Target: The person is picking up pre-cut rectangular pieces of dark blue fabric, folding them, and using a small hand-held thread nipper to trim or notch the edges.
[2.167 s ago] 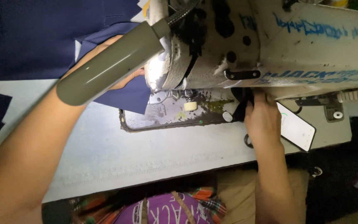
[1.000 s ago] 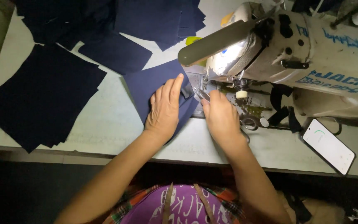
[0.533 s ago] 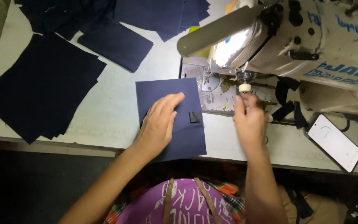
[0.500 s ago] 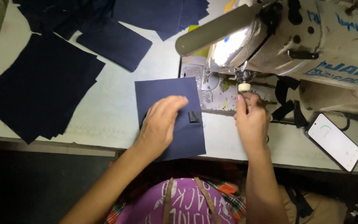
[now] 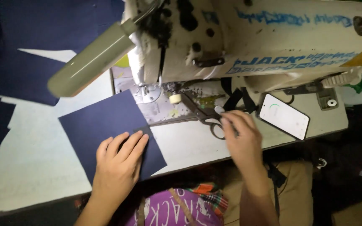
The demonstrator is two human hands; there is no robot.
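Left hand [image 5: 118,167] flat, fingers released, pinning navy fabric panel [image 5: 105,129] on tabletop [image 5: 189,144] beside sewing machine [image 5: 252,42]. Right hand [image 5: 241,140] fingers close on scissors [image 5: 204,115] — judgement: grip loops squarely, keep panel flat.

Flat navy fabric panel [image 5: 105,129], scissors [image 5: 204,115] beside

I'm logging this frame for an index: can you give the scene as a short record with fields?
Setting: sewing machine on a white table
Left hand: flat on a navy cloth panel
Right hand: at the handles of scissors; whether gripped cannot be told
Lamp: grey tube over the table
Phone: flat, right of the scissors
Other cloth: navy pieces, upper left
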